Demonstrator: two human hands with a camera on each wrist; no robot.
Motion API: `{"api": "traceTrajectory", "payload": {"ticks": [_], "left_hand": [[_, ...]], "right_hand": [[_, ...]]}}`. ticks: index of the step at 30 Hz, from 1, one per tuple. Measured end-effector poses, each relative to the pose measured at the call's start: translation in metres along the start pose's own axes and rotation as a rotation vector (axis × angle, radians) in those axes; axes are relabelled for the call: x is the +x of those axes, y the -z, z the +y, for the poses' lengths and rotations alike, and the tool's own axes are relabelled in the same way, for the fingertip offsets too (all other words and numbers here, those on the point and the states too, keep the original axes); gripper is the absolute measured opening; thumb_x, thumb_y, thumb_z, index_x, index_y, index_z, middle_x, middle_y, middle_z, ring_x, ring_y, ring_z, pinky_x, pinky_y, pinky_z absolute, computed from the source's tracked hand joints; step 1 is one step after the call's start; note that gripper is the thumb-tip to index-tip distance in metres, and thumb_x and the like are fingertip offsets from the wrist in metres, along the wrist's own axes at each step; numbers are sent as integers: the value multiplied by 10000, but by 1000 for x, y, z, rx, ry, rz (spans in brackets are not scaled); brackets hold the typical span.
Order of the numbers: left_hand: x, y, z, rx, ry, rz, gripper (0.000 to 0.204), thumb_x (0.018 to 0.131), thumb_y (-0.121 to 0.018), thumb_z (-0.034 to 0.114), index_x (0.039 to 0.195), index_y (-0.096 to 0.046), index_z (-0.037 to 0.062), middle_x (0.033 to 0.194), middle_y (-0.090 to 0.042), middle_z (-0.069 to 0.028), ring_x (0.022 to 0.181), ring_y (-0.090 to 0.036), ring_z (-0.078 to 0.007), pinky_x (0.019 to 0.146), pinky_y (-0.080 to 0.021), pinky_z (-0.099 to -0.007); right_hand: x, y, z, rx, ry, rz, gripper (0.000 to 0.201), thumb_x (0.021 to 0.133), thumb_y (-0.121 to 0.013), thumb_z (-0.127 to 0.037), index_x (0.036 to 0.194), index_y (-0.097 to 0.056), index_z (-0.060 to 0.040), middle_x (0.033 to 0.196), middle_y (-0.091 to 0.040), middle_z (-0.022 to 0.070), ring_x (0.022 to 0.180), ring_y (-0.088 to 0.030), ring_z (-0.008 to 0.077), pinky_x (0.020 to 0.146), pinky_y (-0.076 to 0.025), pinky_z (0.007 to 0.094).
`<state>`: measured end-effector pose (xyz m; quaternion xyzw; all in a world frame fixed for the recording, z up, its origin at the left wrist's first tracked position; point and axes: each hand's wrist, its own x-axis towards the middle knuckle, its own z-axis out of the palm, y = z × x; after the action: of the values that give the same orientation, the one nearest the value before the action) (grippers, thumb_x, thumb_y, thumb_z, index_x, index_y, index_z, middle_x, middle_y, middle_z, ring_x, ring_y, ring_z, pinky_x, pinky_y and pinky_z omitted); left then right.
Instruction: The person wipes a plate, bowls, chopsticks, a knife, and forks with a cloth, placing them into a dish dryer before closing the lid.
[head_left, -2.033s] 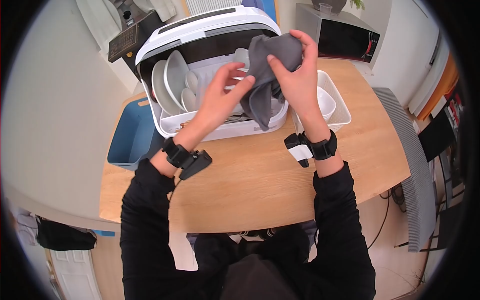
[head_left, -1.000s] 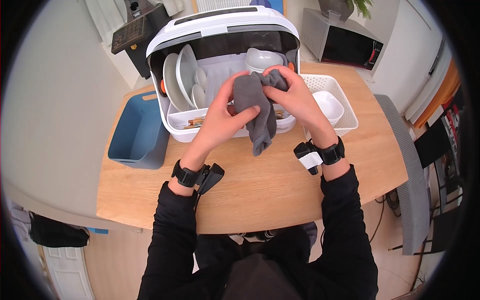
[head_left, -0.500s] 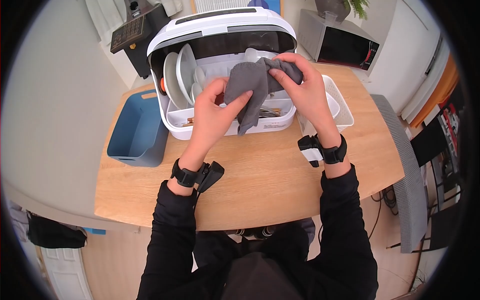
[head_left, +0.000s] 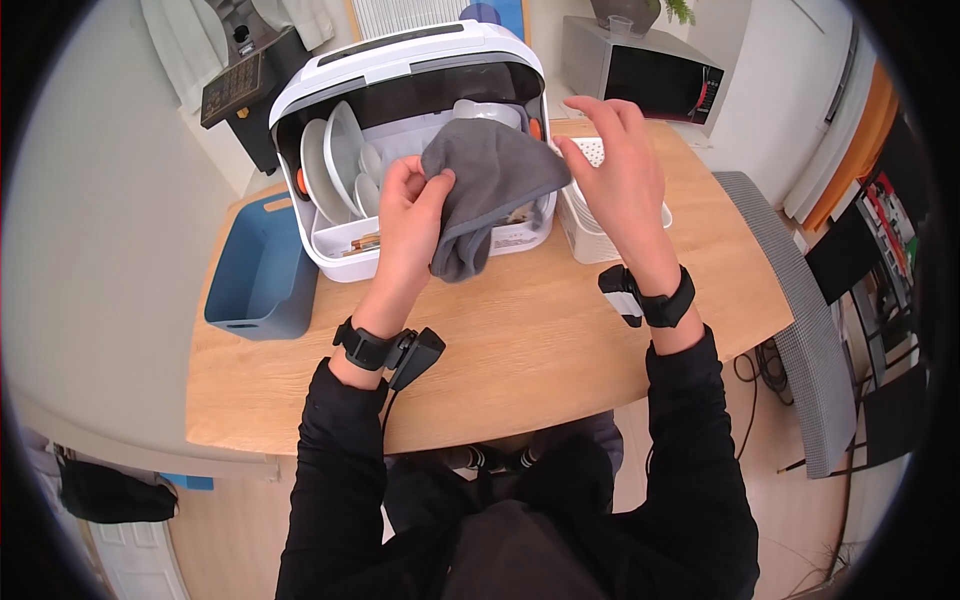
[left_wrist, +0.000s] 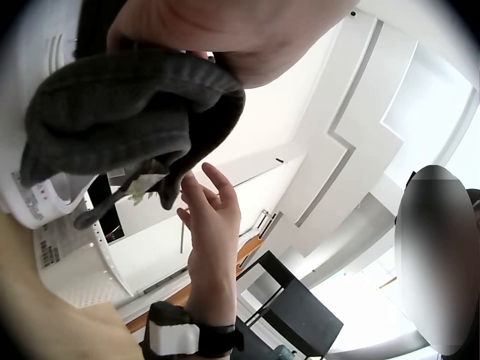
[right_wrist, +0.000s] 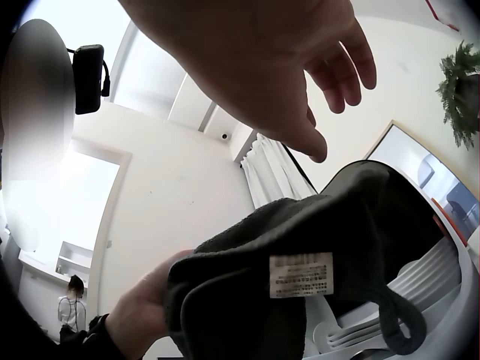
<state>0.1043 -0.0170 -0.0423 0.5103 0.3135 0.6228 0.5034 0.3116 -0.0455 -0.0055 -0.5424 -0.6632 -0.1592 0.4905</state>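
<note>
A grey cloth (head_left: 492, 180) hangs from the left hand (head_left: 408, 220), whose thumb and fingers pinch its left edge. Just right of the cloth, the right hand (head_left: 622, 180) is raised with its fingers spread and slightly bent, holding nothing. In the right wrist view the cloth (right_wrist: 247, 277) shows a white label and a hanging loop, with the right hand (right_wrist: 262, 67) above it. The left wrist view shows the cloth (left_wrist: 112, 112) bunched beneath the left hand (left_wrist: 232, 30). Behind the cloth stands a white dish box (head_left: 345, 268) with its lid up, holding plates, bowls and cutlery.
A blue bin (head_left: 262, 270) stands left of the dish box. To its right, partly behind the right hand, is a white perforated basket (head_left: 590, 245). The wooden table (head_left: 500, 360) extends in front, and a microwave (head_left: 645, 75) stands behind at the right.
The right hand has let go of the cloth and moved slightly right, its fingers apart. The cloth now hangs more spread out from the left hand. The whole view has shifted a little.
</note>
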Motion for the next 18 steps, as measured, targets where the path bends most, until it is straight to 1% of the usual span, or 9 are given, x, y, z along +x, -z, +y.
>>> {"api": "traceTrajectory", "payload": {"ticks": [1,3,4,5,8,9,12,15,18], "left_hand": [[-1,-2,0,50,-53,-9,148,934,-616,95,1049,-532,58,923,-625,-17,808,-572,-74,723,-464,-243],[-1,-9,2,148,-161,-24,143,946,-605,91,1054,-523,45,955,-630,-33,855,-594,-93,762,-481,-254],[-4,-15,4,119,-143,-52,154,947,-612,95,1061,-522,43,976,-634,-39,869,-597,-95,767,-481,-251],[-6,-21,6,91,-124,-83,165,948,-618,98,1068,-521,40,996,-638,-45,882,-601,-97,773,-480,-249],[-7,-43,5,-60,-2,-190,197,944,-634,98,1091,-519,32,1044,-651,-63,911,-608,-105,786,-481,-243],[-6,-50,4,-120,50,-226,208,942,-639,96,1098,-518,29,1058,-655,-69,919,-610,-108,791,-481,-241],[5,-69,-11,-184,91,-370,240,940,-647,98,1128,-515,27,1095,-659,-81,928,-616,-115,801,-484,-250],[18,-90,-24,-1,66,-466,225,922,-651,68,1118,-548,30,1061,-674,-76,962,-627,-131,852,-481,-274],[44,-114,-38,252,65,-440,267,878,-638,66,1130,-571,10,1009,-696,-87,971,-636,-159,871,-466,-282]], "right_hand": [[-2,1,2,-3,89,114,325,895,-709,-212,1207,-645,-148,1117,-640,15,953,-614,151,774,-505,316],[-7,9,0,348,-15,-111,348,860,-739,-231,1189,-652,-157,1173,-619,37,1020,-607,189,814,-497,330],[-9,13,-4,522,-72,-225,360,843,-755,-241,1180,-656,-162,1201,-609,48,1054,-603,208,834,-493,337],[-13,11,-4,561,-38,-272,539,813,-789,-270,1301,-591,-154,1277,-586,79,1136,-588,232,926,-484,358],[-18,-2,7,767,-81,-324,721,796,-808,-287,1417,-478,-130,1350,-548,116,1204,-561,251,986,-465,365],[-16,-6,16,821,-53,-349,853,788,-812,-282,1489,-362,-99,1353,-541,155,1214,-557,259,1005,-458,370],[-19,-5,38,868,-219,-415,823,796,-794,-245,1475,-365,-67,1314,-562,176,1196,-570,258,997,-461,362],[-18,10,61,676,-195,-352,743,812,-760,-206,1432,-394,-24,1276,-577,193,1165,-585,255,979,-469,358],[-8,36,103,452,-225,-58,642,819,-743,-176,1359,-440,-7,1211,-617,202,1114,-620,273,927,-492,365]]}}
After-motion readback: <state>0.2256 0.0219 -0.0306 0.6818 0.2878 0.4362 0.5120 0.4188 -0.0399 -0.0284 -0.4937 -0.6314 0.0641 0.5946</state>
